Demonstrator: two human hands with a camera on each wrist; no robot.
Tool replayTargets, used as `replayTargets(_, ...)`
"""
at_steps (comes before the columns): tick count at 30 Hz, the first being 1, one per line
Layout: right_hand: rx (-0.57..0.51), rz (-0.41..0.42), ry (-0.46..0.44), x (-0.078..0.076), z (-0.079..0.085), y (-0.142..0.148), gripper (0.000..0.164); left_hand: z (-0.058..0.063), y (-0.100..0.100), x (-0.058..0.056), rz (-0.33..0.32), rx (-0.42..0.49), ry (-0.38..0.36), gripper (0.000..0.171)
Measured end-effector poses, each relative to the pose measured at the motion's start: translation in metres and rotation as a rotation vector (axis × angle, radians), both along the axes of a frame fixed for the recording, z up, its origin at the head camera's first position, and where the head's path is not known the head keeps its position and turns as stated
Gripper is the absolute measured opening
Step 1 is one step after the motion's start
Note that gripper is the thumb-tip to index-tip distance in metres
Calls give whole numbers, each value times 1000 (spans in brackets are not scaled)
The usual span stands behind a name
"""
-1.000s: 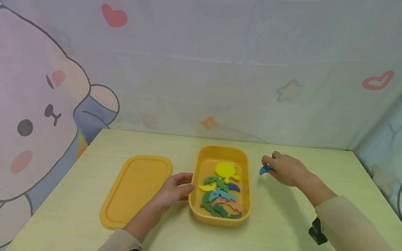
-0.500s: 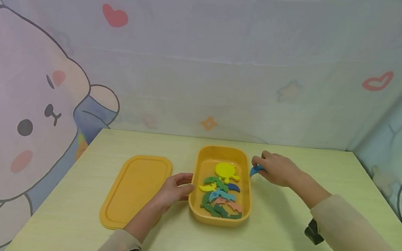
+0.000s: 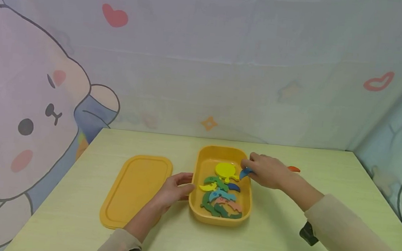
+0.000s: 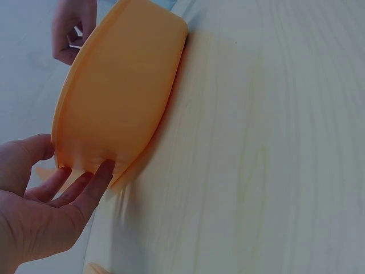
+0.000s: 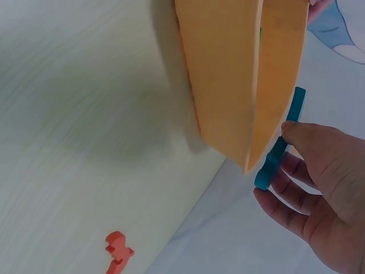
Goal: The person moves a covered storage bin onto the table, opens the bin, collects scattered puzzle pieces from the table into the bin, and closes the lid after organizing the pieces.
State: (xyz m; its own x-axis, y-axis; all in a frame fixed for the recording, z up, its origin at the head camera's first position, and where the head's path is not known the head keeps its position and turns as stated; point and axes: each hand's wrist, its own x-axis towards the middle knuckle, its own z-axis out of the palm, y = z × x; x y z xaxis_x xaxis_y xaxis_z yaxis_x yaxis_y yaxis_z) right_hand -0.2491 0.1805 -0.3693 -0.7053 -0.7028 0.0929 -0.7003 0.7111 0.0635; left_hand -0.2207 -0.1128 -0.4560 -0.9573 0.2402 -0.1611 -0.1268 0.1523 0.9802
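Note:
A yellow-orange plastic box [image 3: 219,221] stands on the table with several flat toy pieces inside. Among them are a yellow turtle [image 3: 225,170], a green curved piece [image 3: 210,209], a light blue one [image 3: 224,195] and a dark blue one [image 3: 234,187]. My left hand [image 3: 177,188] touches the box's left side; in the left wrist view its thumb is at the rim and its fingertips rest against the outer wall. Above the box's right rim, my right hand [image 3: 267,171] pinches a blue curved toy piece [image 5: 278,149] between thumb and fingers.
A matching lid [image 3: 137,192] lies flat to the left of the box. On the table beyond the right forearm lies a red-orange toy piece [image 5: 118,251], partly hidden in the head view. A patterned cloth [image 3: 177,70] hangs behind the table.
My right hand has moved left with the blue toy piece, from beside the box to over its right rim. The red-orange piece has come into sight. My left hand stays at the box.

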Motion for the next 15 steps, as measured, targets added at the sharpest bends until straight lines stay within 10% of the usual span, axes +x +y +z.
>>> replayTargets(15,24,92,-14,13,-6,-27,15,5,0,3,-3,3,-8,45)
